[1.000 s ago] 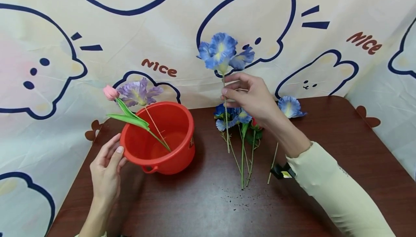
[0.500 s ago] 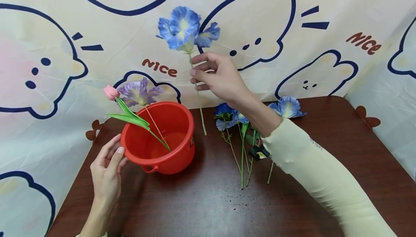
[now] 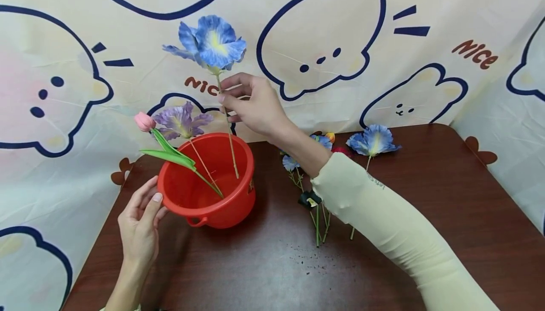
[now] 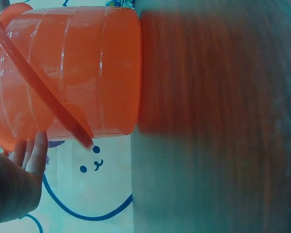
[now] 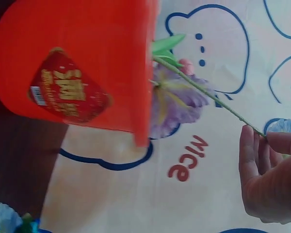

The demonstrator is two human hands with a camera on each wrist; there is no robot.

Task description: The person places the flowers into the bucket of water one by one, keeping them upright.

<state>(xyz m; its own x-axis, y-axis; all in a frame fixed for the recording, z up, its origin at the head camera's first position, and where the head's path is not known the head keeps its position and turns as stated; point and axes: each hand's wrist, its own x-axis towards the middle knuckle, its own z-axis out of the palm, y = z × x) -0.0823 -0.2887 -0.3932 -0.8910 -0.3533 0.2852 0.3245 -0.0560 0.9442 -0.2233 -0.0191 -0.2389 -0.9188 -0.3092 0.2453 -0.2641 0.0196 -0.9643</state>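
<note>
My left hand (image 3: 139,228) holds the near-left rim of a red plastic bucket (image 3: 221,211), thumb at the edge and fingers against the outer wall. In the left wrist view, the fingers (image 4: 36,153) touch the bucket's side. My right hand (image 3: 257,105) pinches the thin stem of a blue artificial iris (image 3: 215,46), upright above the bucket; the stem's lower end is within the opening. Inside the bucket lean a pink tulip (image 3: 145,121) and a purple iris (image 3: 180,119). In the right wrist view, the pinched stem (image 5: 208,94) slants past the bucket's rim.
More artificial flowers lie on the brown table (image 3: 255,268), including a blue flower (image 3: 374,140) at the right and several stems (image 3: 317,230) partly hidden by my right sleeve (image 3: 374,211). Dark crumbs are scattered near the stems. A cartoon-printed cloth (image 3: 323,8) hangs behind.
My right hand has carried the blue iris leftward from above the table flowers to over the bucket, and its stem has come down into the opening. The left hand and bucket have stayed put.
</note>
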